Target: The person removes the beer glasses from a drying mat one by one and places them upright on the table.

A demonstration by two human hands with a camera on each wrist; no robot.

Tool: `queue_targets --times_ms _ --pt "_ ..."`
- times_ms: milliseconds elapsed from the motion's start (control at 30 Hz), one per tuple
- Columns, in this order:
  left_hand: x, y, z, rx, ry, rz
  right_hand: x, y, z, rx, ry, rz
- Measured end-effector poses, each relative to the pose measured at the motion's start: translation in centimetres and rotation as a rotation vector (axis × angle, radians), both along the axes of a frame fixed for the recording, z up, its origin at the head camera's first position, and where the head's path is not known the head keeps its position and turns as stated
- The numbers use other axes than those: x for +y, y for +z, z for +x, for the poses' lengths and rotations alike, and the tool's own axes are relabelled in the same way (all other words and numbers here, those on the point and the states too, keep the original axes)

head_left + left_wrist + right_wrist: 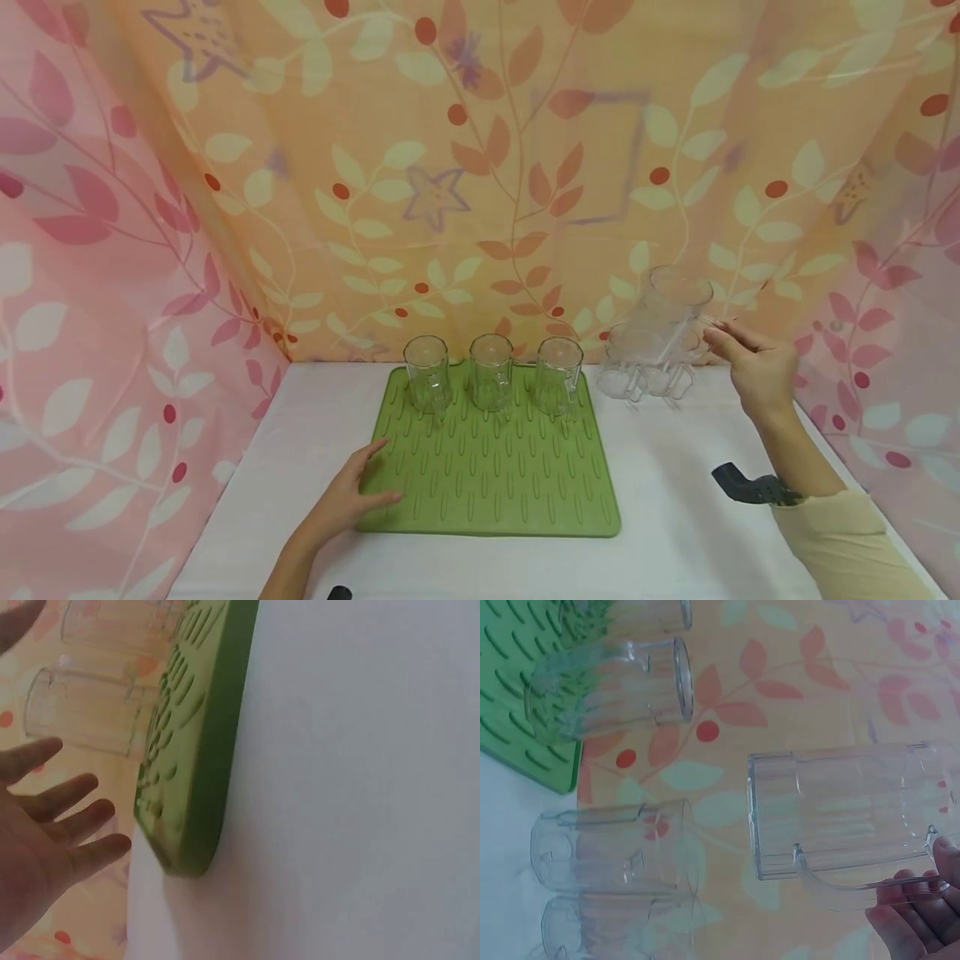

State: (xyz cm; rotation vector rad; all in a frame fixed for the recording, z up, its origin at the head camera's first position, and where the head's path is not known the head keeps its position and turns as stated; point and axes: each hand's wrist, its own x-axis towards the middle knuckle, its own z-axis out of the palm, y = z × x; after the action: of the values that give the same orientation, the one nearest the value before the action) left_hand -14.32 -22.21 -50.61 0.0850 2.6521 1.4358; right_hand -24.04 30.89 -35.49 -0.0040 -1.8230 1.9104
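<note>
My right hand (763, 373) grips the handle of a clear glass mug (678, 292), raised in the air at the right. The right wrist view shows this mug (847, 814) with fingers curled on its handle. Just below it, two more clear mugs (618, 382) stand side by side on the white table. A green ridged mat (487, 492) bears three clear mugs in a row along its back edge: left mug (427, 375), middle mug (491, 375), right mug (558, 377). By the mat's left front part hovers my left hand (348, 492), fingers spread and holding nothing.
Behind the table (667, 517) hangs an orange leaf-patterned cloth (495, 183). Pink patterned cloth (97, 333) encloses the left side, with similar cloth at the right. A dark strap piece (750, 486) sticks out from my right wrist.
</note>
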Motion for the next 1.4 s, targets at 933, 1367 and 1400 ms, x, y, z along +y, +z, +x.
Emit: queue_targets --times_ms 933,1367,1400 --pt "-1.2 -1.1 0.5 -0.068 0.008 -0.198 5.9 -1.2 -1.4 -0.019 -0.337 -0.230" --pt "-1.2 -1.0 0.6 -0.060 -0.008 -0.254 8.1 -2.4 -1.9 0.021 -0.403 -0.368" --pt "-1.2 -0.9 0.6 -0.060 -0.010 -0.258 8.2 -2.6 -2.0 0.022 -0.411 -0.363"
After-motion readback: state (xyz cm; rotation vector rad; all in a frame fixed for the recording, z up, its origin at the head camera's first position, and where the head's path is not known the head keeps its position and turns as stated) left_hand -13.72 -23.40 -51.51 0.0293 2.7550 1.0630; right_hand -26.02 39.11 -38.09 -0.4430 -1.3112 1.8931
